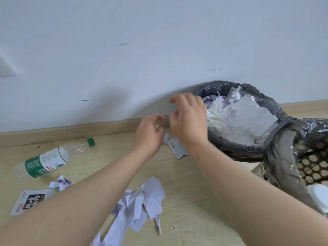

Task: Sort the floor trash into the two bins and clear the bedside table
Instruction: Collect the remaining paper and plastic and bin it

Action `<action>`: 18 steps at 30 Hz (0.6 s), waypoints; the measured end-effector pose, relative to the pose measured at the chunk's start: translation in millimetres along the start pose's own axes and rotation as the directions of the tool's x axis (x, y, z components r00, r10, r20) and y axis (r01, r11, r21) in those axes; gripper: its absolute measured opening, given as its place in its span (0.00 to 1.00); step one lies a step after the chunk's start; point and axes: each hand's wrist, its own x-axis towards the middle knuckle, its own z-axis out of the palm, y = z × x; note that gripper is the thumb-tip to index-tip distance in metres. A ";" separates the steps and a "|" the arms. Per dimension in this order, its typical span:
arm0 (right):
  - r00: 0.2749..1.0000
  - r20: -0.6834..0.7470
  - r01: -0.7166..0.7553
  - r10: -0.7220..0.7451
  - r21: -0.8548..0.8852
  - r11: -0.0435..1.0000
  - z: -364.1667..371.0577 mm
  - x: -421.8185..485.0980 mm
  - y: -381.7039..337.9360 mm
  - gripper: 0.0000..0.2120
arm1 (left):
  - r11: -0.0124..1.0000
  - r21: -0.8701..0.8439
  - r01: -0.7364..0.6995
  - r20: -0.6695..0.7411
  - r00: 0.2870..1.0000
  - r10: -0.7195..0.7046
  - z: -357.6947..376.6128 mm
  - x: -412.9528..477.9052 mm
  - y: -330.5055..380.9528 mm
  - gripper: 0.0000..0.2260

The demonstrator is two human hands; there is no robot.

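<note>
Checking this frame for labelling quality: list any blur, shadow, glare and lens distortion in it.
Head view: the right hand and left hand are softened by motion blur; head view: a soft shadow lies on the wall left of them; head view: the bin liner shows glare streaks; head view: the baseboard bows from wide-angle distortion; lighting is even and diffuse.

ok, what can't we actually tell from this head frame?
Head view only.
right hand: motion-blurred, back to the camera; any scrap in its fingers is hidden.
left hand: fingers curl away and blur; grip unclear.
packet: print too small; one end hidden by the right wrist.
second bin: cut off by the right edge; contents mostly unseen.
bedside table: out of frame.
</note>
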 end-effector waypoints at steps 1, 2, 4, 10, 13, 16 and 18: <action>0.999 0.031 0.018 -0.018 0.027 0.999 7.5 -8.6 -7.6 0.16 | 1.000 0.005 0.000 0.003 1.000 0.000 -5.6 -5.5 -12.7 0.15; 0.991 0.133 -0.017 0.011 0.044 0.999 15.9 -19.1 -14.0 0.16 | 1.000 0.023 0.013 0.022 1.000 -0.013 -12.7 -12.4 -28.0 0.15; 0.886 0.436 -0.170 0.156 -0.006 0.985 29.8 -47.5 -23.8 0.17 | 0.992 0.109 0.056 0.090 0.994 -0.066 -25.8 -31.4 -59.8 0.15; 0.455 0.812 -0.233 0.365 -0.286 0.929 51.5 -160.9 -55.5 0.20 | 0.929 0.337 -0.151 0.237 0.969 0.072 -55.8 -111.6 -147.3 0.15; 0.369 0.929 0.146 -0.032 -0.024 0.989 44.7 -207.6 -65.7 0.20 | 0.836 0.451 -0.313 0.264 0.941 0.210 -80.9 -130.0 -169.9 0.13; 0.151 0.977 0.300 -0.149 0.099 0.949 36.4 -221.6 -70.9 0.24 | 0.813 0.546 -0.205 0.217 0.971 0.099 -100.9 -134.0 -183.1 0.14; -0.035 0.960 0.360 -0.277 0.270 0.893 37.5 -231.7 -70.3 0.25 | 0.788 0.609 -0.090 0.223 0.973 -0.061 -106.3 -141.0 -190.6 0.18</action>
